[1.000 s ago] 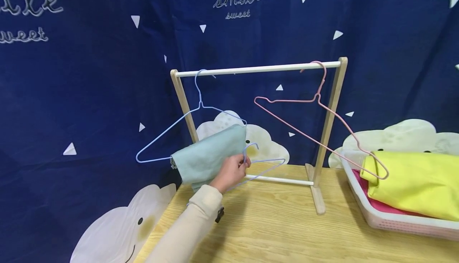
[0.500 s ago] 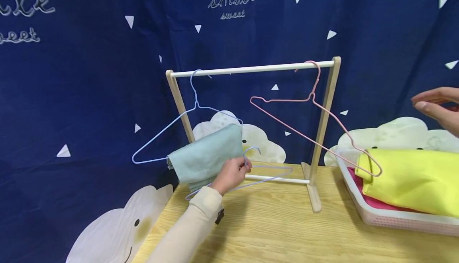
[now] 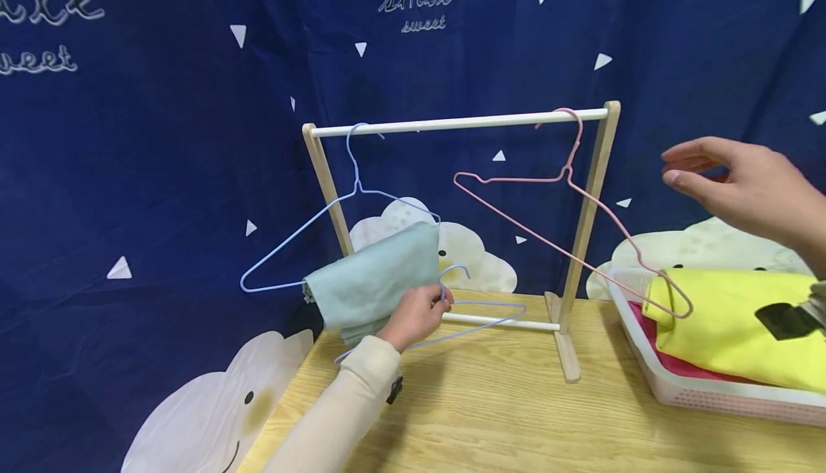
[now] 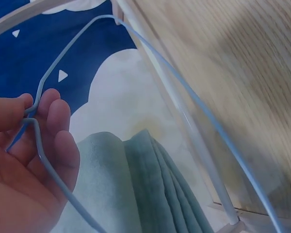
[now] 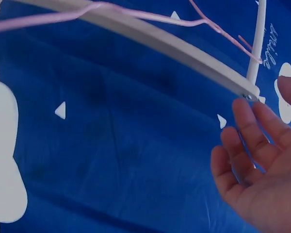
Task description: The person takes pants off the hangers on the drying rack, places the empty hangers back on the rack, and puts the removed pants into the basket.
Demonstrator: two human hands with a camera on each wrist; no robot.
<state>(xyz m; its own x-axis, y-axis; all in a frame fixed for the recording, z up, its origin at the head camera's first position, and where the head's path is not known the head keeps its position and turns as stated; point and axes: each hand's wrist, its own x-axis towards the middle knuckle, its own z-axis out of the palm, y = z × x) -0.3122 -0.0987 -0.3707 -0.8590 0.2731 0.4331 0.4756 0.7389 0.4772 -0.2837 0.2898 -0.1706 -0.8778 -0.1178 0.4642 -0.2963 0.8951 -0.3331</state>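
Head view: a person's left hand [image 3: 413, 312] reaches in low at the rack and the right hand [image 3: 755, 179] hovers off to its right.
Left hand: thumb and fingers are pinched together on the neck of a bare periwinkle-blue wire hanger [image 3: 487, 304], as the left wrist view confirms.
Held hanger: its hook points up just above the fingers, free of the white rail [image 3: 452, 124].
Folded teal cloth: this cloth [image 3: 377, 276] lies just beyond and left of the left hand, draped over the bottom bar of a railed blue wire hanger [image 3: 357, 185].
Right hand: thumb and fingertips are apart, softly bent, holding nothing, right of a bare pink wire hanger [image 3: 568, 170].
Mesh basket: this basket [image 3: 658, 376] sits below the right hand, with folded yellow cloth [image 3: 729, 322] over magenta cloth [image 3: 677, 365].
Step in hand: judged from the grip, managing the loose hanger beside the dressed one.
Next move: probably calls for a steady left pinch, the right hand coming across to share the wire, and care not to drag the teal cloth.
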